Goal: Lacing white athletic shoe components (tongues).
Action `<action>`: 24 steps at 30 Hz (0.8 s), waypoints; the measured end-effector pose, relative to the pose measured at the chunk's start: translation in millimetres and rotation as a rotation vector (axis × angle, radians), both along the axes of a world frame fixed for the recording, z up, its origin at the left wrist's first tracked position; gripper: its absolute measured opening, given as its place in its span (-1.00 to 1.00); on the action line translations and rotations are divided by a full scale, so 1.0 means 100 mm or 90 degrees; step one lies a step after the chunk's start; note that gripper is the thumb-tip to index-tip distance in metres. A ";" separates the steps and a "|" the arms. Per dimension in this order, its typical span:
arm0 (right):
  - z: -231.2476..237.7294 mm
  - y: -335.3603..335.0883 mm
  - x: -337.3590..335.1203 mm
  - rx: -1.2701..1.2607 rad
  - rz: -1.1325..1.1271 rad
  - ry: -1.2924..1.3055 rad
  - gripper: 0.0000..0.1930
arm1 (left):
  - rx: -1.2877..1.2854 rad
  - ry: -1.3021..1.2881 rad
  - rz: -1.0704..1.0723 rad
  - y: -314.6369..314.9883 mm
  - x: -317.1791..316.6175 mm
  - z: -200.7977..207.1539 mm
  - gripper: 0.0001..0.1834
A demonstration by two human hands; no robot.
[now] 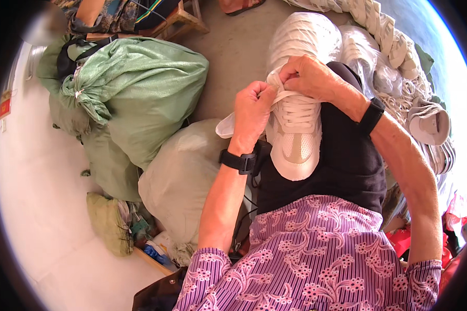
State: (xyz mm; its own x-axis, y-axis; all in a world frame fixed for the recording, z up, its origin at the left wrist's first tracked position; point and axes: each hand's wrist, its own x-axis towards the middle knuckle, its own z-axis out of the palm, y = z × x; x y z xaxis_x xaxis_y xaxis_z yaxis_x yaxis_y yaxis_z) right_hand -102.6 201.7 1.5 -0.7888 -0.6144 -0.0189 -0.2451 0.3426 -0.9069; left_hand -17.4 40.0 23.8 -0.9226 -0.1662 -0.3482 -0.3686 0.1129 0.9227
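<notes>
I'm watching the left hand (253,115) pinching a white lace (284,95) in curled fingers | right hand (312,79) bending fingers beside it, hold unclear | white shoe (294,147) resting on the black-clad lap (345,173) | red wall sign (4,107) showing unreadably small

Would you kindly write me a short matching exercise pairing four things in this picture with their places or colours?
Things:
1. laced sneaker
2. knotted sack
3. wristbands
4. patterned garment

Places or colours:
A. black, one on each wrist
B. purple and pink
C. at the lap, toe toward the person
D. green, on the picture's left

Right pairs: 1-C, 2-D, 3-A, 4-B
</notes>
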 end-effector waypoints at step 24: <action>-0.05 0.96 -0.17 0.180 -0.105 0.229 -0.88 | 0.103 0.058 -0.028 0.03 -0.15 0.04 -0.79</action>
